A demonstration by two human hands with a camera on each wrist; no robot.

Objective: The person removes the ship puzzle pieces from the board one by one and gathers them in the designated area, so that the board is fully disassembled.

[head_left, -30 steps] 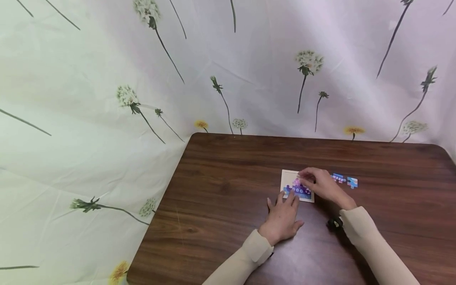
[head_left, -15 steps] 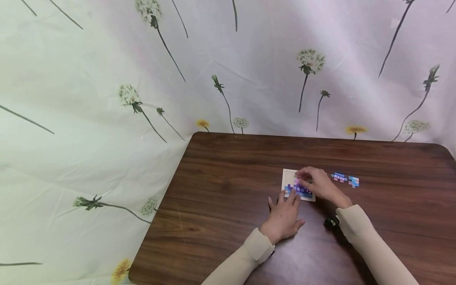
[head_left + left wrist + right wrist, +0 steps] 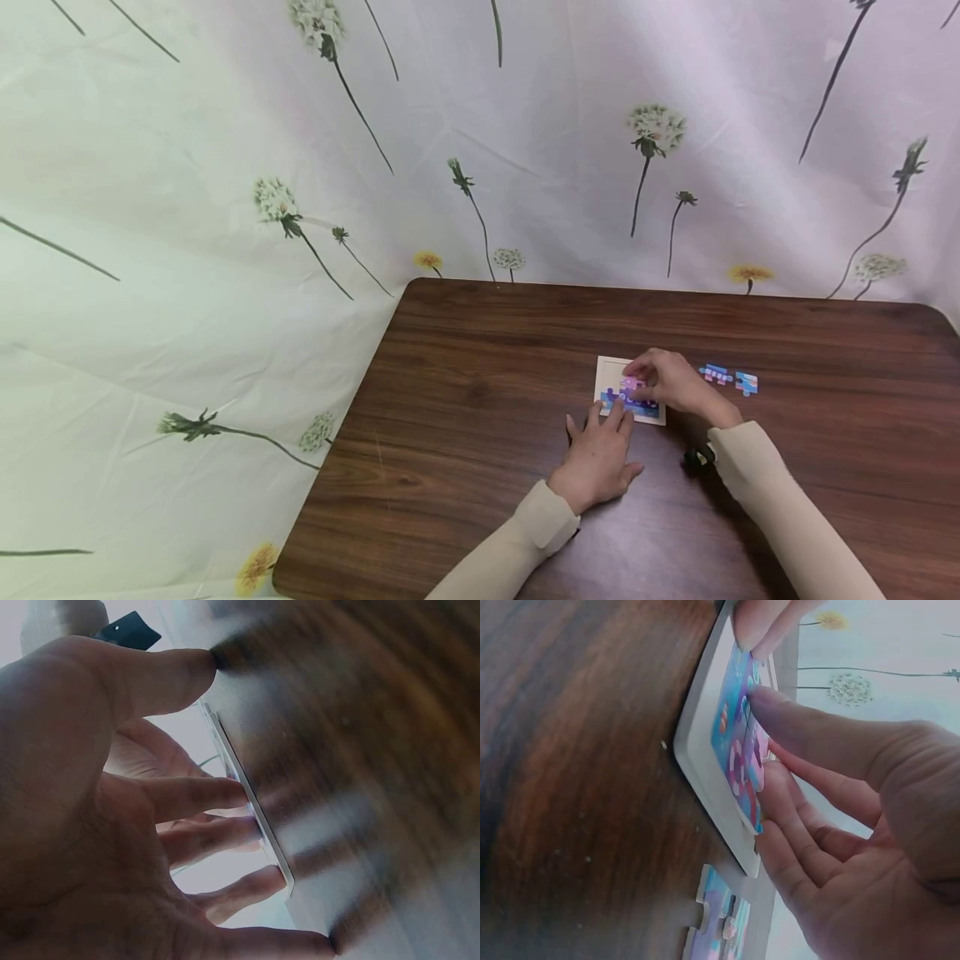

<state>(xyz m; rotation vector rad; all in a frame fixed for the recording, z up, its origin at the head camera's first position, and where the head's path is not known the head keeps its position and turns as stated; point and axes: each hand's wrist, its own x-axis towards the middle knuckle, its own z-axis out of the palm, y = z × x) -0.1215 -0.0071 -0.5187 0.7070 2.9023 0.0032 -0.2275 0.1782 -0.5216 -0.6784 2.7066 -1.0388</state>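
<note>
A small jigsaw puzzle tray with a pale rim (image 3: 652,420) lies on the table, blue and purple pieces filling its near part. My right hand (image 3: 673,385) is over the tray's right side. Between its thumb and fingers it pinches a pink and purple puzzle piece (image 3: 757,754), held close over the pieces below; the fingers hide part of it. My left hand (image 3: 596,462) lies spread and palm down in front of the tray. In the left wrist view, its fingertips (image 3: 270,877) rest at the tray's near edge.
Two loose puzzle pieces, one long and blue (image 3: 716,374) and one light blue (image 3: 747,382), lie to the right of the tray. The brown wooden table (image 3: 465,467) ends at a flower-printed cloth (image 3: 555,167) behind and on the left.
The right hand shifts slightly over the tray with the pinched piece, more of the pink showing now. The left hand stays at the tray's near edge.
</note>
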